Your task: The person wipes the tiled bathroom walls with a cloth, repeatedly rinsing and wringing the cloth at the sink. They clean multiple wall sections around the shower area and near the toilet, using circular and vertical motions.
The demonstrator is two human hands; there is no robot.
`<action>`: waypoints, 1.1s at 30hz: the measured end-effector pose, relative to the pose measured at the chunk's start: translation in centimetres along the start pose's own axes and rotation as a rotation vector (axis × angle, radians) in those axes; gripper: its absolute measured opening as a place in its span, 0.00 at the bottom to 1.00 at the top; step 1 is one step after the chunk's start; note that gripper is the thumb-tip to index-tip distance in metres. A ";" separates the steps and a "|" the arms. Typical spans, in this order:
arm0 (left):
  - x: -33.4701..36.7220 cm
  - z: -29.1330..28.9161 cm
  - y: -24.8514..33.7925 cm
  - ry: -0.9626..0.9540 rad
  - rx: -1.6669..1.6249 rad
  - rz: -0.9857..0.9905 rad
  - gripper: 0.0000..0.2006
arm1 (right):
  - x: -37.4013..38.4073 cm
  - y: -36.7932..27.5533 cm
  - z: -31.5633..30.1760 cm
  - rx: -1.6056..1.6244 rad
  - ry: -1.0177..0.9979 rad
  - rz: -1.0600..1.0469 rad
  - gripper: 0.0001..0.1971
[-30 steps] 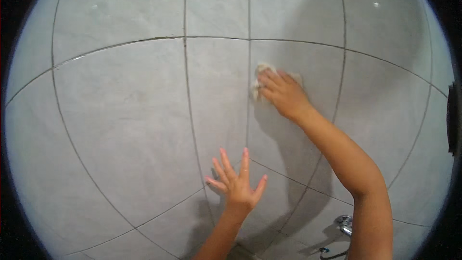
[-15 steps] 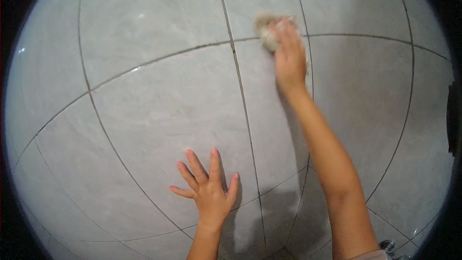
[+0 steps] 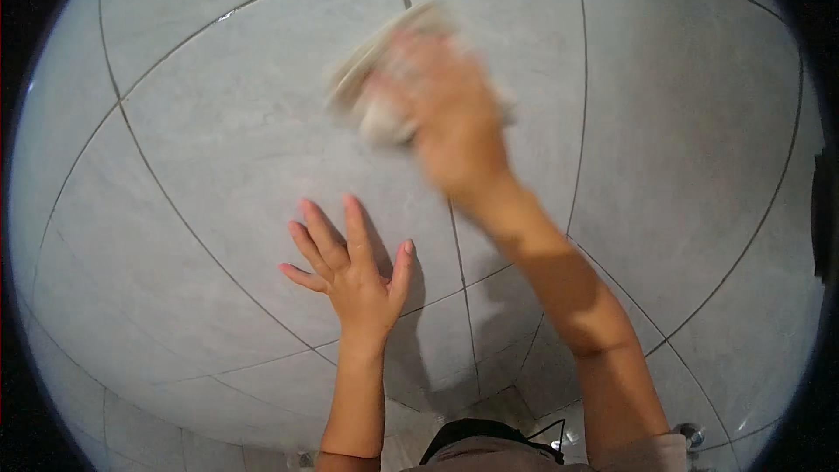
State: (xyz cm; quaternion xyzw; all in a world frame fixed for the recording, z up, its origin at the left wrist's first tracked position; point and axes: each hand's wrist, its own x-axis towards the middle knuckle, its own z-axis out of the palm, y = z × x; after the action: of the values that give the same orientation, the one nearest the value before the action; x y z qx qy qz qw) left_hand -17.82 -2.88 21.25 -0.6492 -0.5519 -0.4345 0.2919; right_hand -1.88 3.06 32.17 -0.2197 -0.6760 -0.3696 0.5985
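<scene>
Nearest, at the bottom of the view, are a dark garment (image 3: 476,430) and, lower right, a pale sleeve (image 3: 645,454) around the right arm, with a chrome fitting (image 3: 690,435) just beside it. Both bare forearms reach up from there across a grey tiled wall (image 3: 682,122).

The left hand (image 3: 354,288) comes first, empty, its fingers fanned out and thumb apart. It lies over the lower right corner of a large grey tile (image 3: 245,166), the wrist near that tile's bottom edge. It appears to be braced against the surface, though its shadow leaves unclear whether the whole palm touches.

Higher and farther out, the right hand (image 3: 450,122) has hold of a cream cloth (image 3: 360,79), fingers laid over it; blur hides how tightly they curl. The cloth is bunched across the same tile's right edge, below its upper right corner, and seems to be against the wall.

The step in hand looks like a wiping stroke. A next stroke would call for even pressure through the right palm, the cloth kept between fingers and tile, and the left hand steady and clear of the cloth's path.
</scene>
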 end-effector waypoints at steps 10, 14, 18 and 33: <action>-6.5 -1.9 -8.0 -0.008 0.059 -0.350 0.51 | -5.1 -0.4 0.2 -0.136 0.272 0.338 0.23; -7.3 -1.0 -9.3 0.027 0.053 -0.290 0.52 | -0.5 -5.2 3.3 -0.072 0.047 0.076 0.20; -7.7 -0.2 -9.2 0.004 0.055 -0.334 0.52 | -7.1 -9.2 5.5 0.288 -0.252 -0.252 0.12; -10.2 2.1 -17.3 -0.054 0.036 -0.396 0.51 | -6.3 -16.0 12.1 0.208 -0.310 -0.150 0.21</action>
State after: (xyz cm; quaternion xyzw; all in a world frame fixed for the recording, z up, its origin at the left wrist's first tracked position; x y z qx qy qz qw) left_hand -34.24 -1.98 9.46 -0.5342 -0.6840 -0.4560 0.1973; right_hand -20.35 3.12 22.17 -0.1598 -0.8091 -0.3029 0.4776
